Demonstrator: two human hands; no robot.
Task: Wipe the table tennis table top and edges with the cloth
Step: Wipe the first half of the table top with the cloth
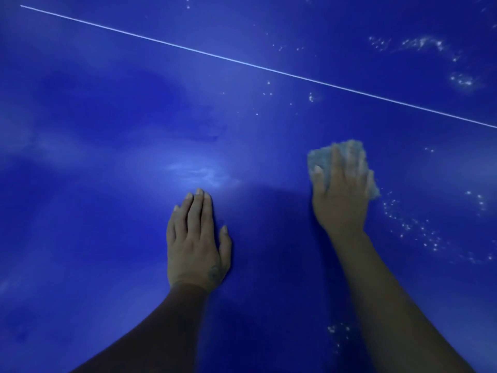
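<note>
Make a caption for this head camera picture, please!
The right hand presses a cloth on the blue table; the left hand rests flat nearby.

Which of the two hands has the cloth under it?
The right hand, pressed flat on the pale cloth. The left hand rests bare on the blue table top, with nothing under it.

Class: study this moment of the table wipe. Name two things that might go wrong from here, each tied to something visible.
1. The cloth is small under the right hand; the scattered white specks to its right may be missed.
2. The left hand lies flat on the table, so it may leave fresh marks.
</note>
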